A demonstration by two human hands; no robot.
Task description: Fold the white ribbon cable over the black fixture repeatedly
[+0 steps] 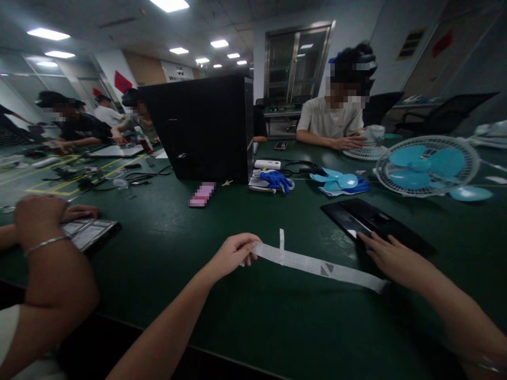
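Note:
My left hand [235, 255] pinches the near-left end of a long white printed strip [304, 260] between thumb and fingers. The strip runs to the right over the green table, and its far end lies below my right wrist. A short white piece [281, 240] sticks up from the strip near its left part. With fingers stretched out, my right hand [386, 253] rests at the front edge of a flat black panel [376, 219]. A small white patch [352, 233] shows on the panel by its fingertips.
A black computer case [202, 132] stands at the back, with a pink item [202, 195] before it. Blue gloves [277, 181], loose blue fan blades [335, 179] and a caged fan [428, 164] lie rightward. Another person's arm [51, 264] is at left; a co-worker [332, 121] sits opposite.

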